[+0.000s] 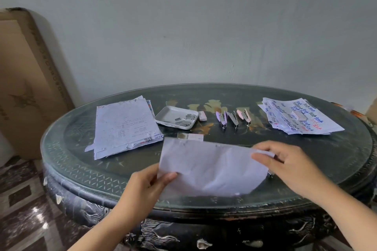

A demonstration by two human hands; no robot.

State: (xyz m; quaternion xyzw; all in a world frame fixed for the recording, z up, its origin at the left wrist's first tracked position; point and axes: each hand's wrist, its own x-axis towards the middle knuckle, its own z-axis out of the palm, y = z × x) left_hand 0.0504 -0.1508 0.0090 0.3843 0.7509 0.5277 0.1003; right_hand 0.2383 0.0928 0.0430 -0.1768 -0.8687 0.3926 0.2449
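Starting at the left, a messy paper stack (124,126) is lying on the dark round table (81,161). In front of it, the left hand (146,187) is pinching the lower left corner of a white sheet (212,167), thumb on top and fingers curled under. The sheet is sagging over the table's near side, and I can't tell if it's touching the glass. Behind it, a white tray (167,114) is holding staple strips, and three staplers (234,119) are lying side by side. The right hand (289,165) is gripping the sheet's upper right corner, thumb on top. A scribbled paper pile (299,116) is sitting far right.
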